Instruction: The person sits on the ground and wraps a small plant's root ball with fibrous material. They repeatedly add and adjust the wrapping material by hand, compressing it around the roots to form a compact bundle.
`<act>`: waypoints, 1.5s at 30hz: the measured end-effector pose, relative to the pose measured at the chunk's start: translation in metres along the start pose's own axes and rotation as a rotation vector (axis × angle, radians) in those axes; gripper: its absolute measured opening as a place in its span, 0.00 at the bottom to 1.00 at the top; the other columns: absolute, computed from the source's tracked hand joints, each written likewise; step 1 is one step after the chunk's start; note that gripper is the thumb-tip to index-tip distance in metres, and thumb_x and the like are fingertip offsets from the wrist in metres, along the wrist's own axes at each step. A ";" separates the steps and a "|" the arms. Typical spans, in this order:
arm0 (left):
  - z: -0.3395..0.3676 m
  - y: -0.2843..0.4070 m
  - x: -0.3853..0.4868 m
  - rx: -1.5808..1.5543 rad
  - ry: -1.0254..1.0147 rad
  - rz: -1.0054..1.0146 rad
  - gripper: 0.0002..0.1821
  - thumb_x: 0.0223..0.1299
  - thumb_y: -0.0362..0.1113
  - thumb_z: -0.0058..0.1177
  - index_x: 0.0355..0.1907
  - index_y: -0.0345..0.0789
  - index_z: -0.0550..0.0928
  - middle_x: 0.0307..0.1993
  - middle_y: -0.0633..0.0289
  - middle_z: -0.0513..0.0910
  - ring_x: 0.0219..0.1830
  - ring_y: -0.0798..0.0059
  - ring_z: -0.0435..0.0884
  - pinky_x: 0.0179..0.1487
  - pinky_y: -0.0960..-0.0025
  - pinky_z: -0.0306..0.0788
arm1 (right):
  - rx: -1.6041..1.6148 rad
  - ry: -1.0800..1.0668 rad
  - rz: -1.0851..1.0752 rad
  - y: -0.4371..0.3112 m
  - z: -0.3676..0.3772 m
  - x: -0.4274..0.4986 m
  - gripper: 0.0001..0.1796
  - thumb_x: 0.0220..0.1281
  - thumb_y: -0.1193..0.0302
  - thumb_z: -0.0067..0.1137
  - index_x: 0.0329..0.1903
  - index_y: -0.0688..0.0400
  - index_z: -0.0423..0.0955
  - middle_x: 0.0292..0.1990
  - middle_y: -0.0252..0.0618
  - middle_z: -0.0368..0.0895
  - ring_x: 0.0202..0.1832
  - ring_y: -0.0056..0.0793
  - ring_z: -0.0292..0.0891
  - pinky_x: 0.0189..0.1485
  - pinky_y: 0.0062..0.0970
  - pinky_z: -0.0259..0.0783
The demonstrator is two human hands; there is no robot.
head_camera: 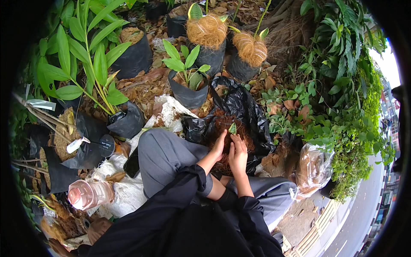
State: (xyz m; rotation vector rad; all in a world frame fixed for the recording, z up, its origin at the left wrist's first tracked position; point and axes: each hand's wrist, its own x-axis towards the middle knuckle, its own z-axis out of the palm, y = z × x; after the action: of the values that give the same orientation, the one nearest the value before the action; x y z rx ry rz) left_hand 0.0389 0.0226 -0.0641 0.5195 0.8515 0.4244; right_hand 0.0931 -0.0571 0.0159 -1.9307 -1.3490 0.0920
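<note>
My left hand and my right hand are close together in front of me, palms turned toward each other. Between and just beyond them a small variegated leaf cutting points up. Reddish-brown coconut fiber lies around and under the hands, on a spread black plastic bag. The palms and whatever lies between them are hidden, so a hold on the cutting or fiber cannot be made out.
A small leafy plant in a black grow bag stands beyond. Two fiber-wrapped balls top black bags behind it. A pink-lidded bottle, a phone and white sacking lie left; a clear bag sits right.
</note>
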 end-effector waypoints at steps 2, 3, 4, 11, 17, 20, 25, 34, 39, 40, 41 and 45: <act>0.002 0.003 -0.001 0.021 -0.057 0.102 0.49 0.62 0.72 0.34 0.76 0.41 0.45 0.76 0.57 0.39 0.77 0.65 0.38 0.74 0.59 0.41 | -0.108 0.017 -0.021 0.001 -0.005 0.012 0.18 0.67 0.75 0.45 0.59 0.59 0.71 0.54 0.48 0.76 0.63 0.47 0.67 0.65 0.44 0.59; 0.002 0.005 -0.003 0.042 -0.055 0.101 0.51 0.62 0.74 0.32 0.76 0.41 0.42 0.77 0.57 0.37 0.77 0.65 0.36 0.74 0.59 0.40 | -0.149 -0.009 -0.003 0.000 -0.006 0.017 0.19 0.68 0.73 0.44 0.60 0.57 0.70 0.55 0.48 0.76 0.65 0.45 0.66 0.67 0.46 0.55; 0.006 0.005 -0.005 0.135 -0.023 0.210 0.48 0.68 0.69 0.23 0.74 0.30 0.44 0.76 0.53 0.38 0.77 0.68 0.34 0.76 0.66 0.32 | -0.172 -0.063 0.018 -0.002 -0.005 0.022 0.18 0.68 0.73 0.44 0.59 0.57 0.71 0.55 0.46 0.77 0.65 0.43 0.66 0.68 0.47 0.54; 0.001 0.008 -0.005 -0.061 -0.019 0.134 0.48 0.64 0.73 0.28 0.68 0.29 0.57 0.67 0.52 0.58 0.68 0.66 0.57 0.69 0.65 0.51 | -0.329 -0.241 -0.120 -0.017 -0.006 0.010 0.16 0.62 0.74 0.49 0.51 0.54 0.77 0.50 0.39 0.80 0.63 0.34 0.70 0.71 0.53 0.47; 0.001 0.009 -0.008 -0.477 -0.278 -0.090 0.37 0.63 0.69 0.39 0.44 0.32 0.78 0.38 0.56 0.81 0.43 0.65 0.80 0.52 0.64 0.74 | -0.189 -0.007 -0.141 -0.017 0.012 -0.012 0.20 0.64 0.74 0.50 0.58 0.62 0.71 0.58 0.49 0.74 0.65 0.46 0.66 0.70 0.46 0.56; 0.004 0.013 -0.015 -0.438 -0.292 -0.042 0.31 0.65 0.63 0.42 0.46 0.34 0.77 0.39 0.56 0.81 0.44 0.64 0.80 0.53 0.62 0.74 | -0.236 -0.012 -0.114 -0.011 0.024 -0.019 0.22 0.64 0.73 0.50 0.61 0.62 0.70 0.61 0.50 0.72 0.67 0.45 0.64 0.71 0.48 0.53; 0.002 0.015 -0.015 -0.443 -0.238 -0.075 0.23 0.67 0.55 0.45 0.46 0.36 0.78 0.39 0.58 0.82 0.45 0.66 0.80 0.54 0.64 0.74 | -0.370 -0.126 -0.098 -0.008 0.025 -0.013 0.24 0.63 0.74 0.49 0.62 0.62 0.69 0.62 0.47 0.71 0.66 0.42 0.65 0.72 0.51 0.49; -0.002 0.010 -0.009 -0.237 -0.199 -0.041 0.14 0.64 0.49 0.55 0.38 0.40 0.80 0.31 0.67 0.80 0.32 0.77 0.79 0.34 0.73 0.72 | 0.009 0.065 0.011 -0.006 -0.034 -0.009 0.18 0.58 0.80 0.55 0.52 0.59 0.76 0.48 0.46 0.79 0.50 0.45 0.75 0.54 0.37 0.68; 0.000 0.010 -0.009 -0.085 -0.073 -0.047 0.10 0.60 0.44 0.61 0.35 0.41 0.79 0.26 0.69 0.79 0.24 0.81 0.76 0.23 0.80 0.67 | 0.006 -0.011 0.288 0.027 -0.047 -0.016 0.17 0.58 0.80 0.54 0.51 0.58 0.76 0.43 0.46 0.79 0.42 0.47 0.77 0.45 0.37 0.73; 0.001 0.010 -0.010 -0.094 -0.089 -0.028 0.09 0.60 0.43 0.62 0.35 0.41 0.79 0.26 0.68 0.79 0.23 0.81 0.76 0.22 0.80 0.67 | 0.034 -0.007 0.299 0.031 -0.048 -0.020 0.16 0.59 0.79 0.54 0.50 0.58 0.77 0.43 0.47 0.79 0.42 0.48 0.78 0.45 0.37 0.74; 0.002 0.010 -0.010 -0.108 -0.071 -0.028 0.10 0.59 0.43 0.62 0.34 0.41 0.79 0.25 0.68 0.79 0.22 0.81 0.76 0.21 0.80 0.67 | 0.063 0.019 0.259 0.033 -0.046 -0.022 0.15 0.59 0.79 0.54 0.50 0.58 0.77 0.43 0.47 0.79 0.42 0.48 0.78 0.45 0.37 0.74; 0.005 0.012 -0.011 -0.136 -0.065 -0.025 0.15 0.61 0.51 0.58 0.32 0.40 0.79 0.25 0.66 0.80 0.25 0.76 0.78 0.26 0.73 0.71 | 0.123 0.064 0.131 0.027 -0.030 -0.025 0.13 0.58 0.78 0.56 0.47 0.60 0.78 0.42 0.47 0.80 0.42 0.45 0.79 0.45 0.35 0.75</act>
State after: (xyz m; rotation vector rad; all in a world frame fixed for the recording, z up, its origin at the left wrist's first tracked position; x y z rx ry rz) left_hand 0.0344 0.0249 -0.0482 0.3944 0.7599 0.4370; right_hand 0.1165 -0.0974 0.0119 -1.9007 -1.1483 0.1717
